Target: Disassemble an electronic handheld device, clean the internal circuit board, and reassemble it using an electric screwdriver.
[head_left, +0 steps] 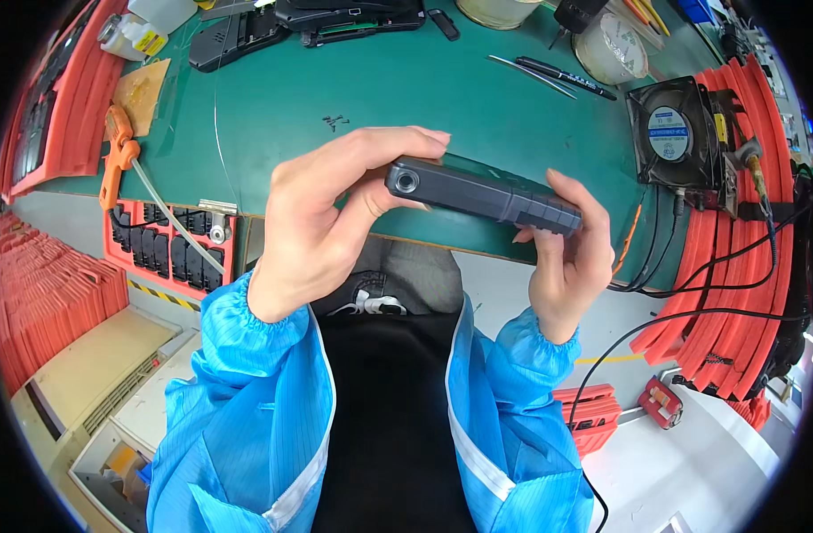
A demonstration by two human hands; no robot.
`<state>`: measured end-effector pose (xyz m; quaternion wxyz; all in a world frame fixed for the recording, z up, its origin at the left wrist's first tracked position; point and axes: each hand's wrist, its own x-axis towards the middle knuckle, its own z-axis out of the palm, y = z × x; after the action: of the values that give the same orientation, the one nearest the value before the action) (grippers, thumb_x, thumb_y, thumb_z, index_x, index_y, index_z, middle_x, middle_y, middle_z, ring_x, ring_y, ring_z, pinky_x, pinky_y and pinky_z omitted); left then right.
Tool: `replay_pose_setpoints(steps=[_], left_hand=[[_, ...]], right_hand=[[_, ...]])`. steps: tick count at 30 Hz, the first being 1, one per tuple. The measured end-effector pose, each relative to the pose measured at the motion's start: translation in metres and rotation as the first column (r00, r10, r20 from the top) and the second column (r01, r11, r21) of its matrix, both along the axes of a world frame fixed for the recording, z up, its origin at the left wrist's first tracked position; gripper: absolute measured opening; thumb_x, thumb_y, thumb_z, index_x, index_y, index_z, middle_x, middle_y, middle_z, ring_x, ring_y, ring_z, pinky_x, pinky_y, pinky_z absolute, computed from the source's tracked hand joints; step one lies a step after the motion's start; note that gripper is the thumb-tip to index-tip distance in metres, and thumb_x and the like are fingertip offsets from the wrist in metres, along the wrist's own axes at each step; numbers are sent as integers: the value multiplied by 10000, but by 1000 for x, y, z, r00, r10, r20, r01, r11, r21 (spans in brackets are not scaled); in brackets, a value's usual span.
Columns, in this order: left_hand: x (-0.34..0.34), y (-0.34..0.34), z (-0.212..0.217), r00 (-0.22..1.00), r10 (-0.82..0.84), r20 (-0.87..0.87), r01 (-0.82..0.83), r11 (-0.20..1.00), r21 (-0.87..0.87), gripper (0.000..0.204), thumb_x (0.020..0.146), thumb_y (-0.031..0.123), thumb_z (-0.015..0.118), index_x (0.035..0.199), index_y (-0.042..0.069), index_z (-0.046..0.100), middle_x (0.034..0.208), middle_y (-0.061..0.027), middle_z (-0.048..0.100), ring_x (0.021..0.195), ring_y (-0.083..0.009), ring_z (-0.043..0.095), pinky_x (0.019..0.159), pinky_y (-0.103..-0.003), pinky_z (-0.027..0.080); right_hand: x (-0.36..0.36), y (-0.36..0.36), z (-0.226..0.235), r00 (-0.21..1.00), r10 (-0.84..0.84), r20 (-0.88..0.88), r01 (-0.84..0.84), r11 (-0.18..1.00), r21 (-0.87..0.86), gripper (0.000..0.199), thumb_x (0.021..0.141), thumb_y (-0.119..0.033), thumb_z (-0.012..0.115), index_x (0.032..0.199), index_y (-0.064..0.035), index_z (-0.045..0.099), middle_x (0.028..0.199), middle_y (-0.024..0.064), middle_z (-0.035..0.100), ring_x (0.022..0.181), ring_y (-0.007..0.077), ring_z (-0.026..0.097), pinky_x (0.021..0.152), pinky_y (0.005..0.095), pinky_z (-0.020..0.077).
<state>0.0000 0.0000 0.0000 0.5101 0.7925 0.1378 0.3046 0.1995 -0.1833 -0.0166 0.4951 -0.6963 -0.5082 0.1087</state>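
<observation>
Both hands grasp the black device (486, 200), held up over the near edge of the green tabletop (286, 98), so neither hand is nearer to it than the other: the left hand (322, 209) pinches the end with the round opening (407, 181), fingers along the far side and thumb at the near side, and the right hand (577, 262) grips the opposite end between thumb and fingers. The device lies between them, its long axis running left to right across the body and slanting so that the right end sits closer to the person. Its narrow side faces the person. Beyond it on the tabletop are screws (336, 122), nearer the left hand's side; the fan (673, 133) stands off to the right.
</observation>
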Motion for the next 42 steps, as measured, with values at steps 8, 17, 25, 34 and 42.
replay_pose_setpoints(steps=[8, 17, 25, 34, 42], left_hand=[[19, -20, -5, 940, 194, 279, 21, 786, -617, 585, 1027, 65, 714, 1550, -63, 484, 1419, -188, 661, 1193, -217, 704, 1012, -359, 579], [20, -27, 7, 966, 43, 254, 210, 438, -874, 593, 1096, 286, 583, 1542, -56, 393, 1404, -256, 636, 1250, -405, 689, 1058, -496, 578], [-30, -14, 13, 912, 43, 407, 361, 387, -848, 426, 1078, 167, 643, 1427, -26, 495, 1228, -206, 714, 963, -270, 774, 874, -393, 659], [-112, -11, 28, 942, 44, 333, 285, 422, -861, 598, 949, 73, 760, 1452, -15, 449, 1168, -271, 734, 758, -236, 753, 623, -303, 580], [-284, 17, -41, 533, 94, 841, 473, 792, -387, 801, 1052, 732, 414, 1618, 170, 351, 991, -279, 695, 530, -212, 649, 438, -305, 521]], right_hand=[[-27, 19, 7, 951, -169, 259, 73, 937, 342, 467, 641, 100, 808, 1103, 50, 766, 836, 141, 723, 684, 256, 674, 623, 351, 562], [-61, 40, 8, 943, 155, 293, -239, 931, 275, 423, 633, 74, 930, 1023, 18, 775, 783, 119, 710, 629, 277, 661, 564, 357, 532], [-43, 12, 0, 976, 217, -25, -193, 911, 364, 215, 1021, -136, 569, 1072, 60, 644, 705, 148, 653, 603, 184, 551, 564, 311, 407], [-47, 36, -1, 981, 193, 5, -192, 976, 102, 241, 1063, -108, 533, 1019, 57, 704, 697, 84, 646, 593, 134, 562, 536, 265, 407], [-51, 44, -7, 990, 139, 33, -136, 987, -81, 258, 1071, -89, 527, 976, 43, 727, 687, 61, 634, 577, 109, 542, 519, 258, 398]])
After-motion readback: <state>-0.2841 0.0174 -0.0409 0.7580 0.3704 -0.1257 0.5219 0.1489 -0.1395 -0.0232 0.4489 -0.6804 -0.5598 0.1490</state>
